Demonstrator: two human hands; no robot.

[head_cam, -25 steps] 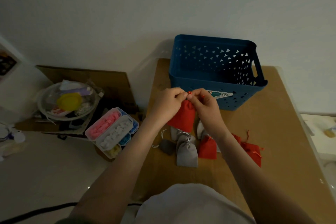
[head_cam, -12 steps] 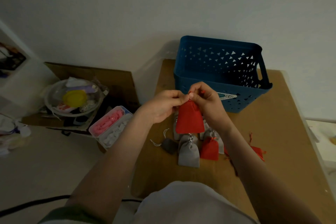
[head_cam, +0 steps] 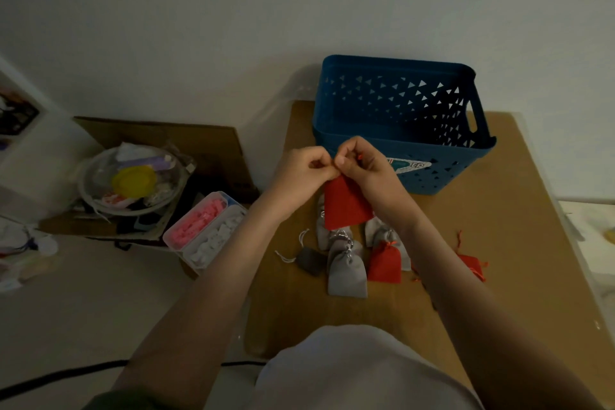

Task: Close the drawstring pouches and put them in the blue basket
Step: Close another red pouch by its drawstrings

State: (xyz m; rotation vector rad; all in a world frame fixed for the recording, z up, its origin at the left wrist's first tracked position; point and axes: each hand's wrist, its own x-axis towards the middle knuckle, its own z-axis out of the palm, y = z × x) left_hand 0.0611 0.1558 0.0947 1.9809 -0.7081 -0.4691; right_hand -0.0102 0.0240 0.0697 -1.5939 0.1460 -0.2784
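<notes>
Above the brown table (head_cam: 519,196): I hold a red pouch (head_cam: 346,206) in the air, just in front of the blue basket (head_cam: 442,173).
Left hand (head_cam: 306,166): my fingers are curled, thumb and forefinger pinching the pouch's top edge.
Right hand (head_cam: 366,166): curled likewise, it pinches the same edge and a bit of red cord; my two hands touch.
Basket: it stands upright at the table's far end.
Pouches below my hands: a pale grey pouch (head_cam: 347,273) lies against a second red pouch (head_cam: 384,263), with a dark grey pouch (head_cam: 311,260) just left of them.
Left of the table: a divided box (head_cam: 206,230) holds pink and white pieces near a clear bowl (head_cam: 100,190).
</notes>
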